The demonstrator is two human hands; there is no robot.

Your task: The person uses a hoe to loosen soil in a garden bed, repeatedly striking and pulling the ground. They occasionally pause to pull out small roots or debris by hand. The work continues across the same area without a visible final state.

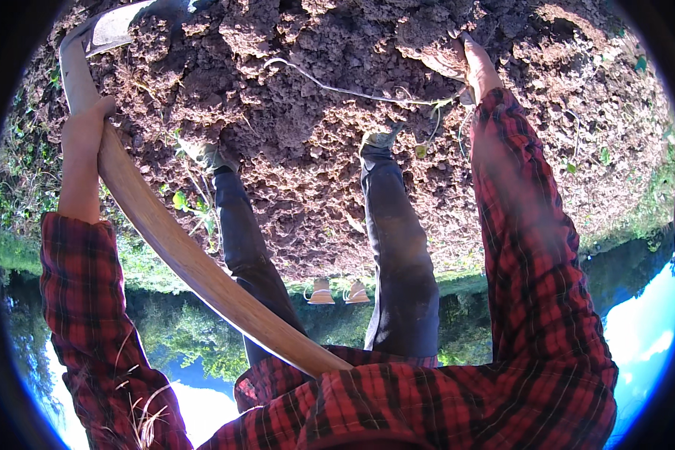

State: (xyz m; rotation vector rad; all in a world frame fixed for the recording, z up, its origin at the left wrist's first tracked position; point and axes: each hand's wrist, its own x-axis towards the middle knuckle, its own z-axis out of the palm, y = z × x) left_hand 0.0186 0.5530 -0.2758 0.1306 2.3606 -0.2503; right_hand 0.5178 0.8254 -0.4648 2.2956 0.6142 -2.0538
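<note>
My left hand (90, 121) grips the wooden handle (191, 253) of a hoe-like digging tool near its head. The handle runs back to my body, and the metal blade (112, 27) lies against the soil at the upper left. At the upper right my right hand (480, 62) reaches down to the ground and touches a clod-like, soil-covered lump (441, 56). Its fingertips are partly hidden, so whether they hold the lump is unclear. A long pale vine or root (343, 90) stretches left across the soil from beside that hand.
Rough, cloddy brown soil (309, 208) surrounds my two feet, in dark trousers. Weeds (28, 169) grow at the left, and a small leafy plant (202, 211) stands beside one leg. Two small tan objects (320, 292) (357, 293) show between my legs, with trees behind.
</note>
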